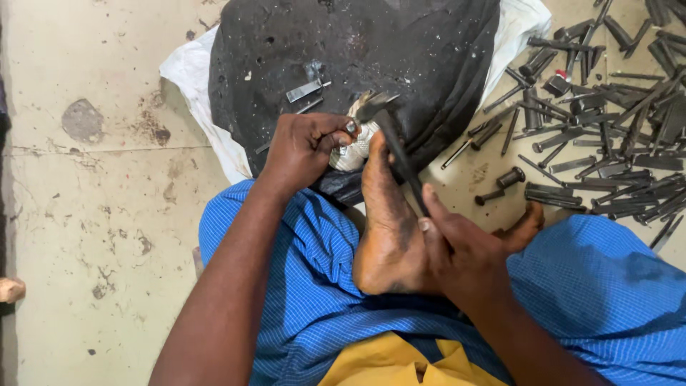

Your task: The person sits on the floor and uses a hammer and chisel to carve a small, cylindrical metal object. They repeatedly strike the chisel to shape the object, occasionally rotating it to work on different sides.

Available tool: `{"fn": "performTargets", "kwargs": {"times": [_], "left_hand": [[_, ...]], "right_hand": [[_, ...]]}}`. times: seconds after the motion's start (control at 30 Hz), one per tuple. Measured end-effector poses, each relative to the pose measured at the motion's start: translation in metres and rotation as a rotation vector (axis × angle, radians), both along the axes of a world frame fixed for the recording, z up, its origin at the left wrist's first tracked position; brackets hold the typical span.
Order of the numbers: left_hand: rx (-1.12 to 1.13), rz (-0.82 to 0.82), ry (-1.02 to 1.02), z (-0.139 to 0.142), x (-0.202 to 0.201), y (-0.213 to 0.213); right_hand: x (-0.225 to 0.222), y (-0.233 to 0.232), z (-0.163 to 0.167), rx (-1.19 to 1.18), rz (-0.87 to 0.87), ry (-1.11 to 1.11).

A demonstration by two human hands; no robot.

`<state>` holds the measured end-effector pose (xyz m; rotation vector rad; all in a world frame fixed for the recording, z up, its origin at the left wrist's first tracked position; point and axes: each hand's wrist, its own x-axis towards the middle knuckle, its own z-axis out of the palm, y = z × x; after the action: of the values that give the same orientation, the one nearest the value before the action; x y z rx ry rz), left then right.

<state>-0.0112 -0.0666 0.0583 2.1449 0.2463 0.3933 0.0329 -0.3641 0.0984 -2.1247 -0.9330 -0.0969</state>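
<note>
Left hand (306,146) is clenched tight, fingers curled around a small metal piece (351,129) and pinning it against the pale block (355,146) on the black cloth (343,50). Right hand (461,246) grips the dark handle of the hammer (391,136), its head blurred just above that piece, beside the bare foot (386,214). Far right, loose metal pins (607,136) lie scattered across the floor.

A stained, pale concrete floor (93,214) carries a black cloth (400,50) over a white sheet (193,75), with dark metal rods (607,136) heaped right.
</note>
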Motion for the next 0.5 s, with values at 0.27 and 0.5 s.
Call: {"fn": "performTargets", "kwargs": {"times": [0.27, 0.5], "left_hand": [[-0.025, -0.012, -0.042, -0.003, 0.001, 0.000], [-0.046, 0.013, -0.005, -0.001, 0.001, -0.001]], "right_hand": [[-0.002, 0.007, 0.012, -0.070, -0.013, -0.137], [-0.008, -0.001, 0.007, 0.201, -0.176, 0.493]]}}
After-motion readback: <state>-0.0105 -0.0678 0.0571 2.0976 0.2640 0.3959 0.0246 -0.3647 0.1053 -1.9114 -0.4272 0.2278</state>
